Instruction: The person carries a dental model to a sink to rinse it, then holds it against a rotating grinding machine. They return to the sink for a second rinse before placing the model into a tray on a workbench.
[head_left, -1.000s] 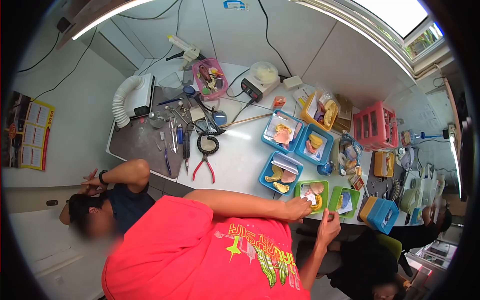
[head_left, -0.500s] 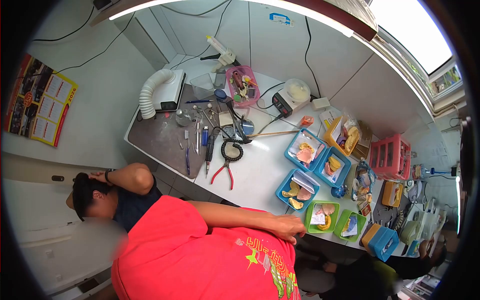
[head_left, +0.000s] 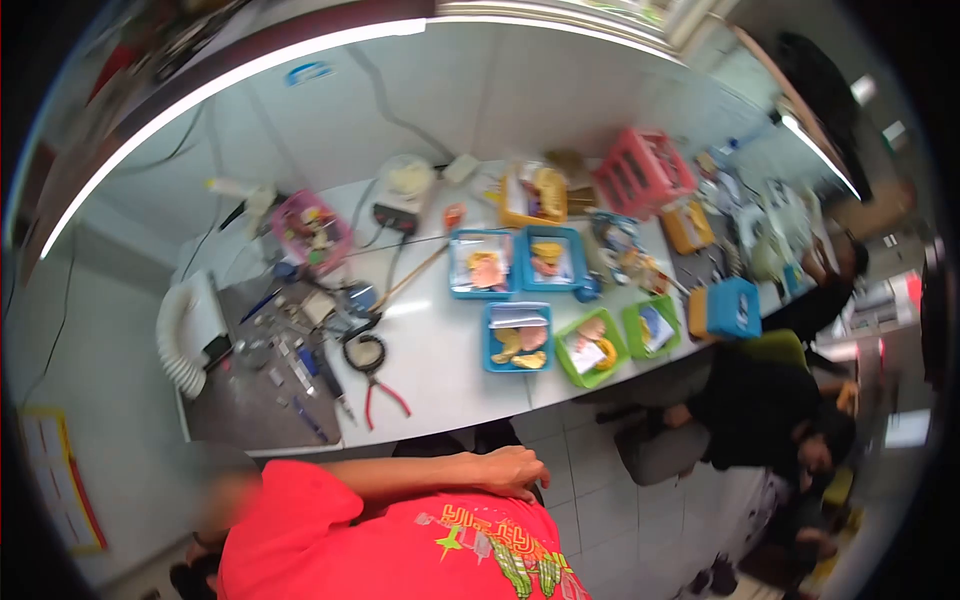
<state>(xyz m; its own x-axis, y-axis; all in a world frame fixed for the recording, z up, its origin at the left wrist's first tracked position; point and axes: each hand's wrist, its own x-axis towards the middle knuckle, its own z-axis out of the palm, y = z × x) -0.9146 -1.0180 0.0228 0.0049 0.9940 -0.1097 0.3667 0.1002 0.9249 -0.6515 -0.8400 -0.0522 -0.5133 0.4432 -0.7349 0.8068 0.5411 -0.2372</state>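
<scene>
My left hand (head_left: 512,470) rests at the lower edge of my red shirt (head_left: 400,540), with the forearm laid across my body. Its fingers are bent downward and closed; their undersides are hidden, so anything in them cannot be seen. My right hand is out of view. Nearest to the left hand on the bench stand a blue tray (head_left: 488,345) and a green tray (head_left: 620,352), both with yellow and pink dental casts and paper slips. Red-handled pliers (head_left: 370,405) lie at the bench's front.
More blue trays (head_left: 455,285) stand behind. A small torch-like pen tool (head_left: 330,375), a pink basket (head_left: 345,245) and a white hose (head_left: 170,340) are at the left. A red crate (head_left: 625,180) stands at the back right. A person in black (head_left: 750,410) sits at the right.
My view has turned to the right, so the bench and trays appear further left. The person at the left is now mostly out of view. My left hand stays at my body.
</scene>
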